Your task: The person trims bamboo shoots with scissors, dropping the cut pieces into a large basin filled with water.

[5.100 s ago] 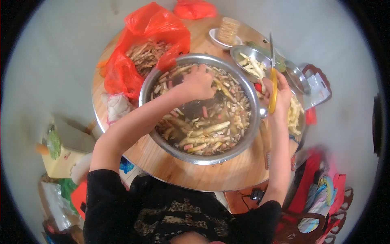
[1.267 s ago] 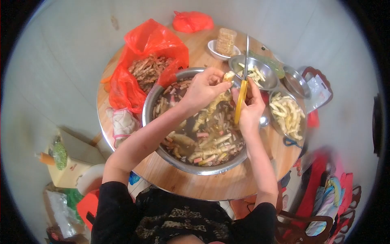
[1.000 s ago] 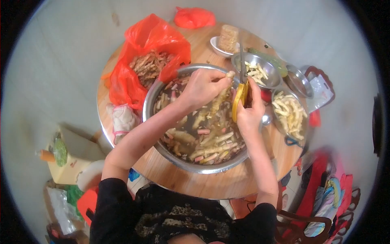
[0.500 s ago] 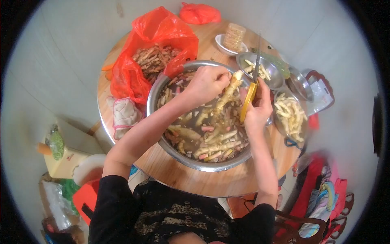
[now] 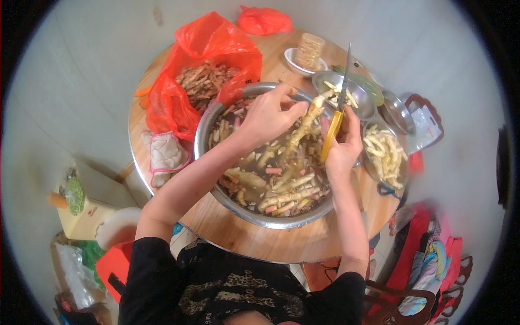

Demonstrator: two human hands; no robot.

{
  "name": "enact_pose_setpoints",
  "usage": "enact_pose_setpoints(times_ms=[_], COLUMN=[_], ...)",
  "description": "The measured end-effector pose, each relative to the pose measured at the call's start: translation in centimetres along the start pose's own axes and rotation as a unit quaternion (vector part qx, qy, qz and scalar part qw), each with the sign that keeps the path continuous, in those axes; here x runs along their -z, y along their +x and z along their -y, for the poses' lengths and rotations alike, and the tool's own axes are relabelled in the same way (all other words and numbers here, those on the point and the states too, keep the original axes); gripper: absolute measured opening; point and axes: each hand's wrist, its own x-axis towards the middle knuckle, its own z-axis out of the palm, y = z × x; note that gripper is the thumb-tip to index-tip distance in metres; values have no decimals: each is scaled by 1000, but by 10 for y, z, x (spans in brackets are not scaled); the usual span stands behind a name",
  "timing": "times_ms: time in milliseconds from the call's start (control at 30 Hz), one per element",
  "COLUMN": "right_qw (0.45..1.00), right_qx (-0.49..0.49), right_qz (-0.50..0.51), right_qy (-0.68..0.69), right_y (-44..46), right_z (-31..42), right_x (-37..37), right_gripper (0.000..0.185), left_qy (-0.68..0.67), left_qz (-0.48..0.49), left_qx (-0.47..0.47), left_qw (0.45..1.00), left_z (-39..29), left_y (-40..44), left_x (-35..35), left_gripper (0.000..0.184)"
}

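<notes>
My right hand (image 5: 344, 142) grips a knife (image 5: 333, 128) by its yellow handle, the thin blade pointing up and away. A long knobby root, like ginger (image 5: 299, 134), tilts up out of the basin between my hands. Its upper end is close to my right fingers; whether they hold it I cannot tell. My left hand (image 5: 269, 115) is just left of that end, thumb and fingers apart with nothing in them. Below both hands, the metal basin (image 5: 269, 221) contains murky water, more pale roots (image 5: 295, 190) and pinkish cut bits.
A red plastic bag (image 5: 208, 40) of brownish roots stands left of the basin, near a cloth glove (image 5: 169, 155). At right are a bowl of pale peeled pieces (image 5: 364, 108), a plate of peeled roots (image 5: 385, 154) and a metal bowl (image 5: 399, 112). A jar (image 5: 310, 50) stands behind.
My left fingers have opened from a pinch and the hand has drawn slightly left of the root's end. My right hand and the knife have hardly moved.
</notes>
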Motion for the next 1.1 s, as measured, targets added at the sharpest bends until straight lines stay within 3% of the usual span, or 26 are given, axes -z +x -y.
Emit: enact_pose_setpoints(times_ms=[33,100,133,200,233,367,433,467,533,600,667,800,900,1033,1100], right_qw=[1000,1000,1000,1000,1000,995,989,980,967,964,967,966,964,960,960], right_qx=[0,-2,-1,-14,-12,-82,-110,-138,-163,-166,-165,-164,-159,-170,-179], right_qz=[-1,4,3,4,2,-5,-18,-10,-8,-9,-11,-3,18,46,56], right_qy=[0,-2,-2,-5,-5,63,92,143,196,205,196,200,211,218,209], right_y=[0,0,1,2,3,13,18,21,23,24,23,20,20,19,18], right_z=[0,1,2,4,5,8,8,8,7,4,4,14,12,11,14], right_x=[0,0,0,2,3,8,11,13,16,17,18,14,17,16,14], right_gripper=[53,52,52,52,52,50,49,49,49,50,50,45,54,54,55], left_qy=[0,-13,-13,-39,-94,-100,-261,-259,-431,-458,-497,-387,-356,-323,-293], left_qz=[0,-7,-5,132,138,161,260,267,372,399,401,370,354,366,345], left_qx=[-1,-185,-186,-75,-123,-136,-72,-71,69,30,76,76,74,76,137], left_qw=[1000,983,982,988,978,972,927,926,819,794,765,841,862,869,881], left_z=[5,15,15,13,24,23,4,2,1,6,5,8,2,2,0], left_y=[-1,-4,-6,-8,-2,-4,-12,-12,-4,1,0,3,-1,2,1], left_x=[-4,-13,-14,-16,-26,-18,-9,-4,6,10,12,4,5,5,2], left_gripper=[42,56,56,65,66,63,60,60,60,61,60,68,55,54,51])
